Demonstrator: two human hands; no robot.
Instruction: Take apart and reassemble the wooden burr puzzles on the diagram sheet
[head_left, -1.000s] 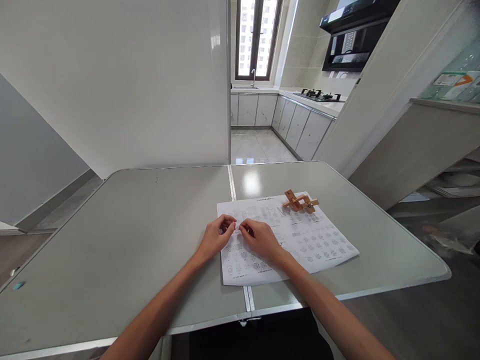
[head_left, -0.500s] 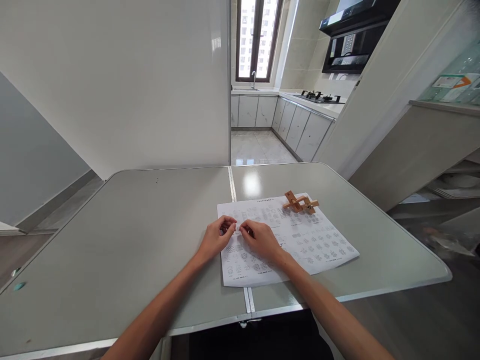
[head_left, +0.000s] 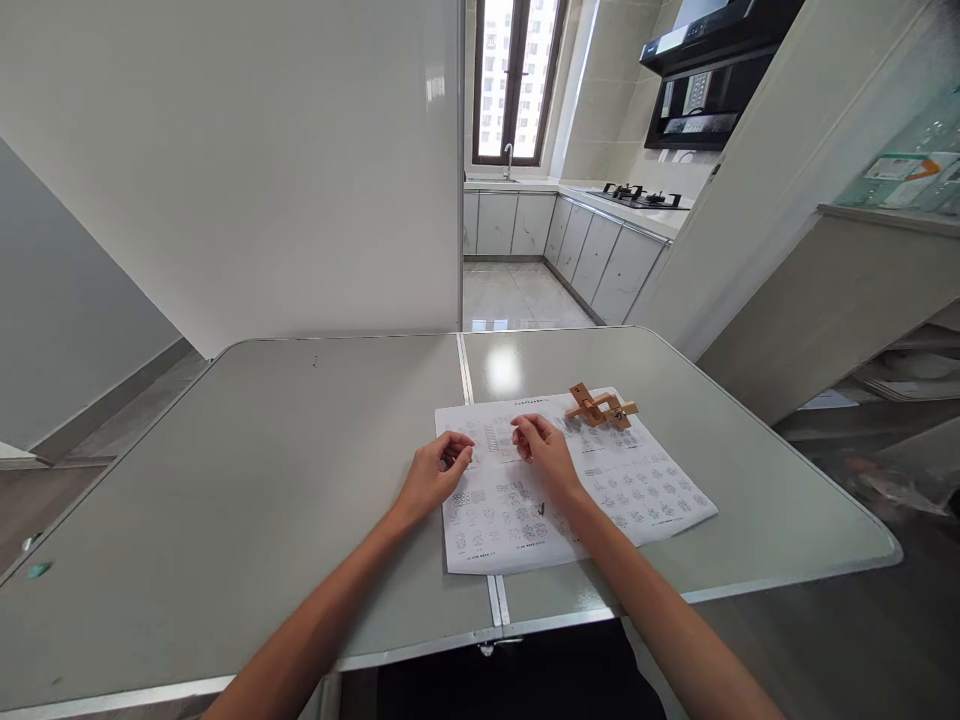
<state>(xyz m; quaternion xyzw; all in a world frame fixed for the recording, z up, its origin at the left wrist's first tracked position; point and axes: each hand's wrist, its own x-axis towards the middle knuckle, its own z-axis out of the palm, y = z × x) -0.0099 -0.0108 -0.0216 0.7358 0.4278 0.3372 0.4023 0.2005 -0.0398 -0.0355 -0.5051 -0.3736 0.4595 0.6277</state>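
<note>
A printed sheet of small diagrams (head_left: 600, 480) lies on the grey folding table (head_left: 262, 480). My left hand (head_left: 435, 475) rests at the sheet's left edge, fingers curled in a pinch on something I cannot make out. My right hand (head_left: 546, 452) hovers over the middle of the sheet with its fingers curled, a short way from a wooden interlocking puzzle (head_left: 600, 406) that sits on the sheet's far right corner. A tiny dark piece (head_left: 541, 509) lies on the paper beside my right wrist.
The table's centre seam (head_left: 463, 370) runs away from me. A white partition wall (head_left: 262, 170) stands behind the table on the left. A kitchen with counter and hob (head_left: 637, 195) opens beyond. A shelf unit (head_left: 862, 290) stands at right.
My right hand has moved away from my left hand, up and to the right toward the wooden puzzle. A tiny dark piece now shows on the paper. The left hand stays put.
</note>
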